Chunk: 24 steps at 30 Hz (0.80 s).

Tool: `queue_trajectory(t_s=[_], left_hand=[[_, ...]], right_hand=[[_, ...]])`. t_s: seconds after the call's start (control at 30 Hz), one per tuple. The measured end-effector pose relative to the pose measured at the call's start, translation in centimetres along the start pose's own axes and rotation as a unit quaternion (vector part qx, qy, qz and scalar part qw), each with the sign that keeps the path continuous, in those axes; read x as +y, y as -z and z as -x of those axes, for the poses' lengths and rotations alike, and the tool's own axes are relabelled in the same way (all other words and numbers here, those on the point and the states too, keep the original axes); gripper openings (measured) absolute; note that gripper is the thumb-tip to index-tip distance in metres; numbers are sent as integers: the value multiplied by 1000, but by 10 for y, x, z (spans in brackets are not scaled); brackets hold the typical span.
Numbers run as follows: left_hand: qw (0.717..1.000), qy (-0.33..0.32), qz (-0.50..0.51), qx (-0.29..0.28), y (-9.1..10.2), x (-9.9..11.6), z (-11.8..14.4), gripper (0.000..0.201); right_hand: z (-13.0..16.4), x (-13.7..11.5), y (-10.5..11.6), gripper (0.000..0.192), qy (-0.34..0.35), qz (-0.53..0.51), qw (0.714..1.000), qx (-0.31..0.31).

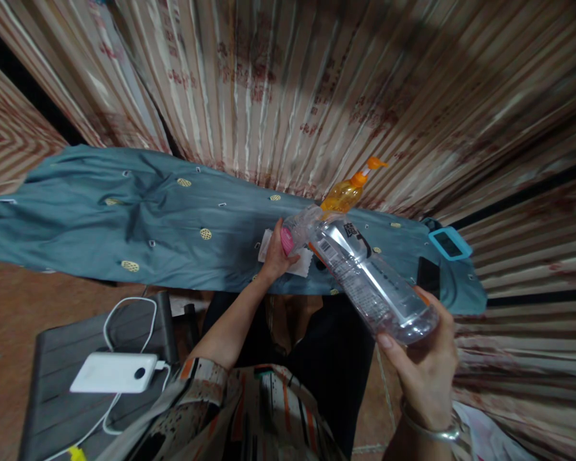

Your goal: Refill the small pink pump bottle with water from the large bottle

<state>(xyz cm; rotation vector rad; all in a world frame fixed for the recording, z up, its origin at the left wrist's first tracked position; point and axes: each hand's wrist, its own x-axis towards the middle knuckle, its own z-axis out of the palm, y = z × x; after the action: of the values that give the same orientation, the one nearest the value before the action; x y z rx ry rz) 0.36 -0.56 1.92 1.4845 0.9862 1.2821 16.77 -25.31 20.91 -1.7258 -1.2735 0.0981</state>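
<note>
Plainly, the right fingers (397, 356) grip a clear bottle (372, 278) by its base, the left fingers (276, 240) a pink-ended container (301, 225).

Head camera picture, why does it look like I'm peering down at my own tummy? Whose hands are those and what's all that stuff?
There's no robot here, just a person's two bare hands. The camera sits on their head, looking forward and down. The right hand holds a big clear bottle near its base. The left hand holds a smaller clear container with a pink end. On the blue-green cloth are an orange pump bottle, something thin and white, a dark flat thing and a light-blue-framed gadget.
</note>
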Motion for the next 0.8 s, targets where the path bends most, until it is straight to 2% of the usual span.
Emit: queue_trajectory(t_s=[0.33,0.8], left_hand=[[1000,-4,-2,-2,0,0,0,131],[1000,-16,0,3,-1,-6,0,131]], right_hand=[[1,4,2,91,-17,1,1000,-6],[-2,-1,3,88,13,-1,1000,-7]])
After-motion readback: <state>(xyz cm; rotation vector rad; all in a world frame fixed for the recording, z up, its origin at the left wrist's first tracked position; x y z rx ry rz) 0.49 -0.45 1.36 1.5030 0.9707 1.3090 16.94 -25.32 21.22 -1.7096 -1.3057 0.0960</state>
